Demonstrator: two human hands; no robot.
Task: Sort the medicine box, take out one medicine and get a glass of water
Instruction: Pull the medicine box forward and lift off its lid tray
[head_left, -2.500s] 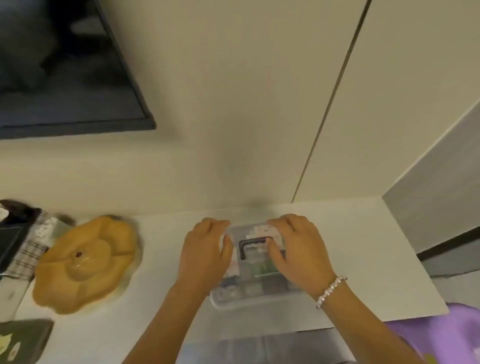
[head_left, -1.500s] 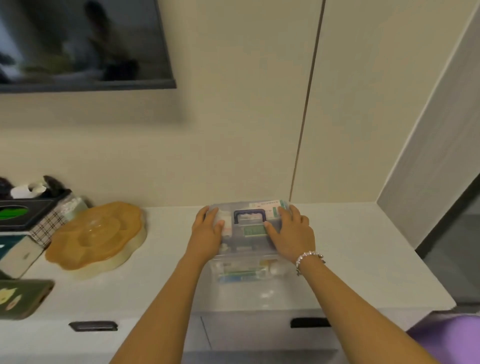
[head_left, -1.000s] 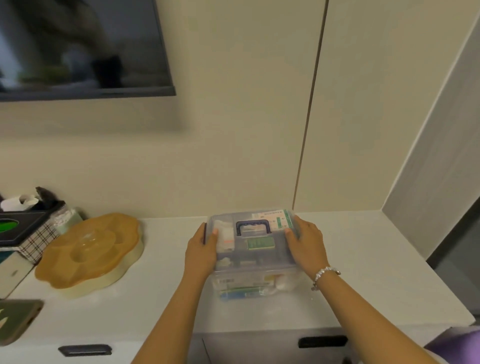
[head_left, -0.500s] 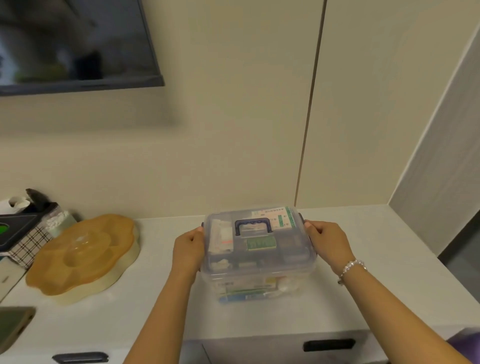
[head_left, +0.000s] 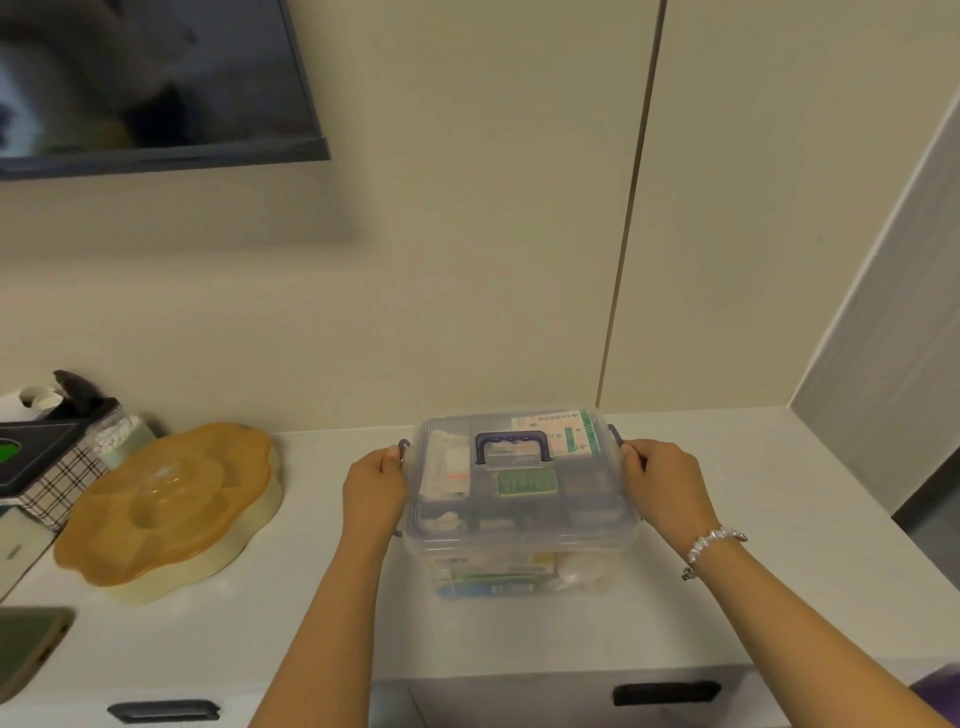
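The hands sit at either end of the medicine box (head_left: 519, 499), in the lower middle of the frame: the left hand (head_left: 373, 493) has its fingers curled round the dark latch on the box's left end, and the right hand (head_left: 667, 488) grips the matching latch on the right end. The box stands on the white surface (head_left: 779, 571), lid on, its blue carrying handle (head_left: 512, 446) lying flat on top.

This looks like the opening step, before any sorting. The next move probably calls for both latches to be swung outward together, then the lid lifted straight up so that the clear box does not slide.

Counted: one medicine box, two latches, one carrying handle. Through the lid several packets show, too blurred to count. At lower left sits one amber lidded dish (head_left: 166, 506); further left, one checked box (head_left: 57, 480). No glass is in view.
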